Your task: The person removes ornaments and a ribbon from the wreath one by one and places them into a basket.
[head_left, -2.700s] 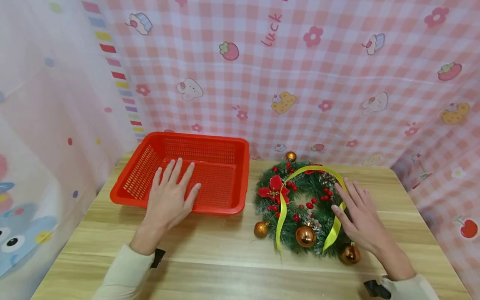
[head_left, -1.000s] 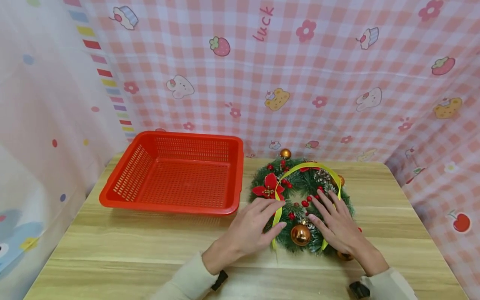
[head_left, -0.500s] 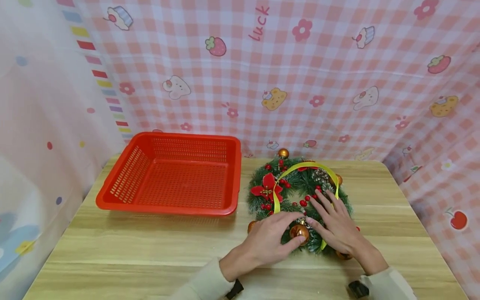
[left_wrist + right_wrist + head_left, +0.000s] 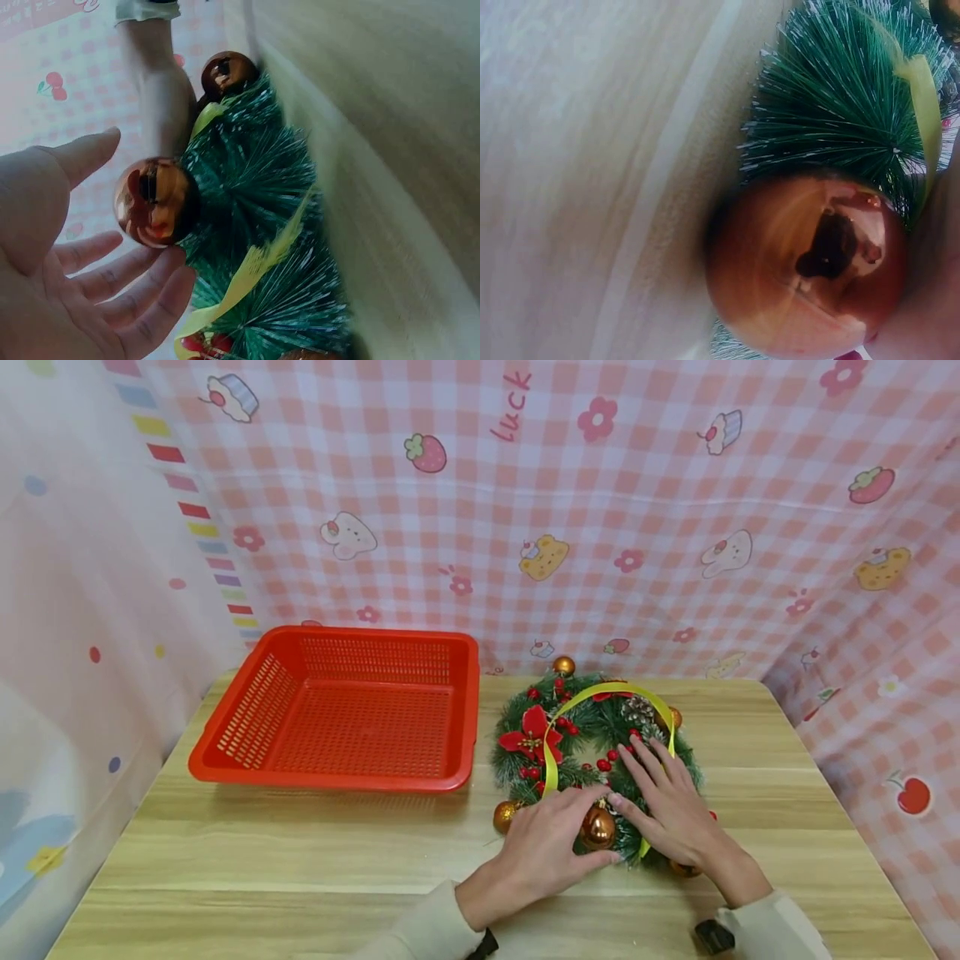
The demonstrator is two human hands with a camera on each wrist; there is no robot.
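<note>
A green Christmas wreath [image 4: 596,718] lies on the table, dressed with red berries, pine cones and a red poinsettia [image 4: 532,737]. Over it curves a yellow ribbon [image 4: 606,688]. My left hand [image 4: 543,847] is at the wreath's front edge, thumb and fingers spread on either side of a shiny copper ball [image 4: 598,829]. In the left wrist view, that thumb is apart from the copper ball [image 4: 156,202], while the fingertips are close beneath it. My right hand [image 4: 672,814] rests on the wreath's right side, fingers extended. Another copper ball [image 4: 806,266] fills much of the right wrist view.
A red plastic basket [image 4: 330,779] with slotted sides stands left of the wreath on the wooden table [image 4: 262,877]. Behind them hangs a pink checked curtain [image 4: 480,510]. A gold glitter ball [image 4: 506,817] sits at the wreath's front left.
My left hand has come from above the basket, rightward to the wreath's front copper ball. My right hand has shifted slightly inward over the wreath. The head view has drifted a little.
</note>
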